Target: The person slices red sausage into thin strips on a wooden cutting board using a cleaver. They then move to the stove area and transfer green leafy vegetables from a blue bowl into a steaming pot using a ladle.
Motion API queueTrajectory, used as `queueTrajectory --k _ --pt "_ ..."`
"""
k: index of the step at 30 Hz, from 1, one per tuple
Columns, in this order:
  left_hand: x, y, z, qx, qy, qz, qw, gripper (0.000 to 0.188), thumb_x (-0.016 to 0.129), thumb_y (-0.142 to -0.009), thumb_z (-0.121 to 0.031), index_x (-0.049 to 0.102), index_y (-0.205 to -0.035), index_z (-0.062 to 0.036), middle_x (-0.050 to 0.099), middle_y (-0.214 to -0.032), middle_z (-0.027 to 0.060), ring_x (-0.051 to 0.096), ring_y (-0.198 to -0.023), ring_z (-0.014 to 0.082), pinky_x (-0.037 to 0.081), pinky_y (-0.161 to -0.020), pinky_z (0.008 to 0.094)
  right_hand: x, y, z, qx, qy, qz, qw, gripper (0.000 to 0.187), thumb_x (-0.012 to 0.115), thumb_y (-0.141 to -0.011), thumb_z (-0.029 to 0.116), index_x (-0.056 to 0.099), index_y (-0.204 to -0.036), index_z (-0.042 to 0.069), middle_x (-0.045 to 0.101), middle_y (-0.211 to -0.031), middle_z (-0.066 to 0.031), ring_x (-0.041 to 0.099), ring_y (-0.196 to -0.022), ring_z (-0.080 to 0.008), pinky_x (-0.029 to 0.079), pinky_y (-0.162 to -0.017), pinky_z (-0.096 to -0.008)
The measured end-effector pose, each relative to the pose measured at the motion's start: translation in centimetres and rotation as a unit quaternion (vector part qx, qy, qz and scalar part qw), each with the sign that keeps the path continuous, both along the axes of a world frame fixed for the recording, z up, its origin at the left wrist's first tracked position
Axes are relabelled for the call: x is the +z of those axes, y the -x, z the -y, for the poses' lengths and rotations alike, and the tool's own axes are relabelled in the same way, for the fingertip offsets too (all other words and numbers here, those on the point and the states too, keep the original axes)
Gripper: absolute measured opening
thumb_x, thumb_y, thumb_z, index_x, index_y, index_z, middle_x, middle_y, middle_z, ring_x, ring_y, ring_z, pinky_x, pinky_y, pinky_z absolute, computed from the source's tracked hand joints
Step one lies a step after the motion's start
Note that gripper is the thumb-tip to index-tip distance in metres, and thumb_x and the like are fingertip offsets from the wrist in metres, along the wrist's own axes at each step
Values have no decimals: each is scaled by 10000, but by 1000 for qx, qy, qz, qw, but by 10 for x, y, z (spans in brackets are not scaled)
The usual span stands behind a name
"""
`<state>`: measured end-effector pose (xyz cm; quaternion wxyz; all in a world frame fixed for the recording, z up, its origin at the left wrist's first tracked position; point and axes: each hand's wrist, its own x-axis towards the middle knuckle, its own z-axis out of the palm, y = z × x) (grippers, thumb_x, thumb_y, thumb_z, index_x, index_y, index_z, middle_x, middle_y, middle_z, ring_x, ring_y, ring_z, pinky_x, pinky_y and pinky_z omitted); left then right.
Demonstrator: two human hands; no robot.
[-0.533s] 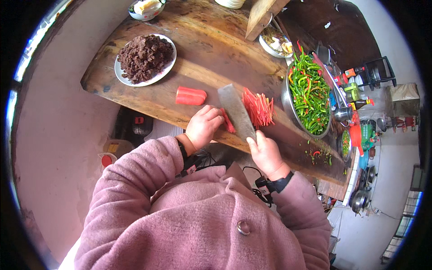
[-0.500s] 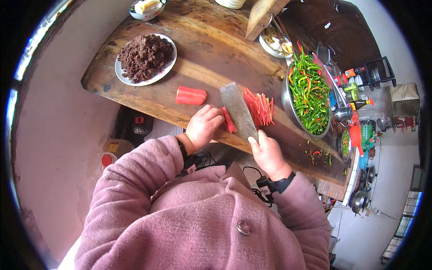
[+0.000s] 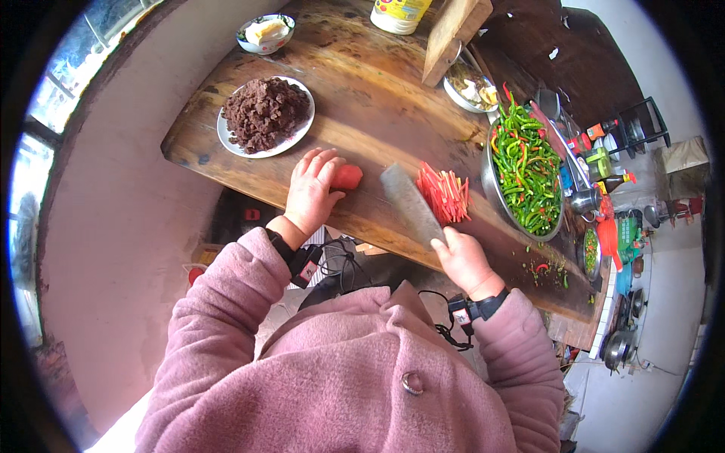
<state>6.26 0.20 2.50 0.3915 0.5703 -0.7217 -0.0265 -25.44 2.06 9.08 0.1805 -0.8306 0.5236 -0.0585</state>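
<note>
My left hand [image 3: 312, 189] is on a thick piece of red carrot [image 3: 347, 177], fingers curled over its left part and hiding it, thumb along the near side. My right hand [image 3: 461, 259] grips a cleaver [image 3: 410, 202], its handle hidden in the fist. The broad grey blade slants away to the far left, down at the wooden table [image 3: 362, 113]. Against the right side of the blade lies a heap of thin red carrot strips [image 3: 443, 192].
A white plate of dark brown crumbly food [image 3: 266, 115] stands beyond my left hand. To the right is a metal basin of green and red chilies [image 3: 526, 170]. Farther off are a small bowl [image 3: 266, 47], a yellow-labelled container [image 3: 400, 13] and a wooden block [image 3: 455, 38].
My left hand has moved left, from beside the blade onto the thick carrot piece. The small red piece by the blade no longer shows. The cleaver stays beside the strips. The view has shifted slightly.
</note>
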Motion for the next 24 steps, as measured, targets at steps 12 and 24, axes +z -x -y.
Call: queueTrajectory --k 12,24 --pt "-13 5 13 -200 -50 1 978 379 782 -666 -142 681 -1029 -100 651 -1082 79 570 -1030 320 456 -928 414 11 11 7 -68 4 21 997 280 593 -941 263 552 -874 -6 628 -769 -260 612 -751 -465 475 -652 -534" --pt "-12 32 2 -286 24 -44 957 522 816 -661 -172 664 -1158 -119 561 -1212 134 551 -1043 343 492 -895 433 8 1 -3 -4 24 -26 999 243 637 -918 217 542 -891 -5 592 -689 -247 603 -685 -450 467 -596 -519"
